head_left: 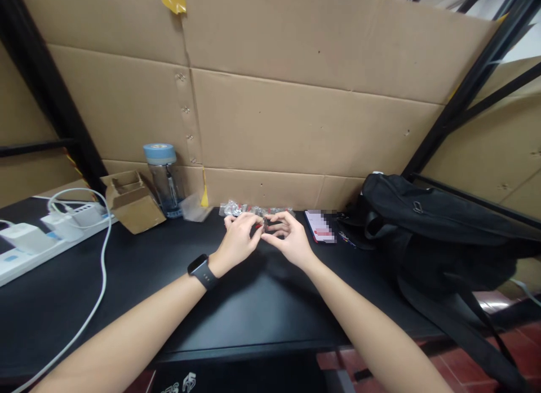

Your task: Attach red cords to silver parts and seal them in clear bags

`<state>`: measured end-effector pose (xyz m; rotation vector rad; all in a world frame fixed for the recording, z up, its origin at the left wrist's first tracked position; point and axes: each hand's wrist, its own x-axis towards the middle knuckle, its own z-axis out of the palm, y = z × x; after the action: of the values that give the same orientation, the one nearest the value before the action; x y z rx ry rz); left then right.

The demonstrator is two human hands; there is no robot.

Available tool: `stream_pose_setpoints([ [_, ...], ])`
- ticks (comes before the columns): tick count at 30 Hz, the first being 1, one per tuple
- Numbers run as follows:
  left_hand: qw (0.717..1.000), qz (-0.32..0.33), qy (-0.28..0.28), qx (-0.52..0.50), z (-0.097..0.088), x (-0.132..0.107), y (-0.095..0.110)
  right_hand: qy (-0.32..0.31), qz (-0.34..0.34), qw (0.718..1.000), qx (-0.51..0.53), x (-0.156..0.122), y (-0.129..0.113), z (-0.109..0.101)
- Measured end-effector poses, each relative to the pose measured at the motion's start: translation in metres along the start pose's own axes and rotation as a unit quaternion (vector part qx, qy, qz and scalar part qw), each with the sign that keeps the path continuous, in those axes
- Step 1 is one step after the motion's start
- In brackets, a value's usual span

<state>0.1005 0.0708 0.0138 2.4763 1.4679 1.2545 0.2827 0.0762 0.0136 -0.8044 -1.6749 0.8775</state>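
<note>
Above the black table (pixel 253 319), my left hand (pixel 239 239) and my right hand (pixel 291 239) meet, with fingers bent toward each other. Between their fingertips is a small dark piece (pixel 265 224), with a bit of red beside it. Its kind is too small to make out. Both hands pinch it, the left from one side and the right from the other. Just behind the fingers lie several clear plastic packets (pixel 236 208) with red marks, partly covered by my hands. A dark smartwatch (pixel 203 269) is on my left wrist.
At left are a white power strip (pixel 25 256) with chargers and a cable, an opened cardboard box (pixel 134 204) and a blue-lidded bottle (pixel 163 179). A phone (pixel 320 226) and a black bag (pixel 422 224) lie at right. Cardboard (pixel 270 122) walls the back.
</note>
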Motion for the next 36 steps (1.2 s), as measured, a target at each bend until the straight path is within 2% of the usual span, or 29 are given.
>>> stream_pose_setpoints([
  [6, 0.999, -0.014, -0.009, -0.038, 0.002, 0.001, -0.002, -0.002, 0.008, 1.000, 0.024, 0.000, -0.002, 0.000],
  [9, 0.995, -0.044, -0.023, -0.092, 0.006, 0.001, -0.003, -0.003, 0.008, 0.999, 0.035, 0.000, -0.002, 0.001],
  [13, 0.959, -0.109, -0.055, -0.256, 0.008, 0.004, 0.000, -0.005, -0.018, 1.000, -0.002, 0.000, -0.004, -0.002],
  [16, 0.928, -0.121, -0.077, -0.345, 0.005, 0.006, 0.002, -0.025, -0.040, 0.998, -0.041, 0.001, -0.006, -0.006],
  [18, 0.931, -0.117, -0.076, -0.338, 0.003, 0.007, 0.001, -0.027, -0.040, 0.998, -0.037, 0.001, -0.006, -0.007],
  [22, 0.966, -0.065, -0.030, -0.247, 0.005, 0.006, -0.005, -0.008, 0.007, 1.000, 0.016, 0.000, -0.001, -0.005],
  [25, 0.966, -0.057, -0.013, -0.251, 0.009, 0.006, -0.008, -0.016, 0.022, 0.999, 0.021, 0.000, 0.000, -0.006],
  [28, 0.940, -0.096, -0.036, -0.324, 0.012, 0.005, -0.007, -0.048, -0.046, 0.997, -0.050, 0.003, -0.003, -0.012],
  [32, 0.894, -0.161, -0.101, -0.405, 0.013, 0.003, -0.006, -0.064, -0.156, 0.968, -0.185, 0.007, -0.006, -0.023],
  [34, 0.896, -0.167, -0.108, -0.398, 0.012, 0.004, -0.008, -0.066, -0.176, 0.957, -0.221, 0.008, -0.004, -0.025],
  [36, 0.909, -0.166, -0.083, -0.372, 0.012, 0.007, -0.012, -0.075, -0.184, 0.947, -0.254, 0.008, 0.000, -0.025],
])
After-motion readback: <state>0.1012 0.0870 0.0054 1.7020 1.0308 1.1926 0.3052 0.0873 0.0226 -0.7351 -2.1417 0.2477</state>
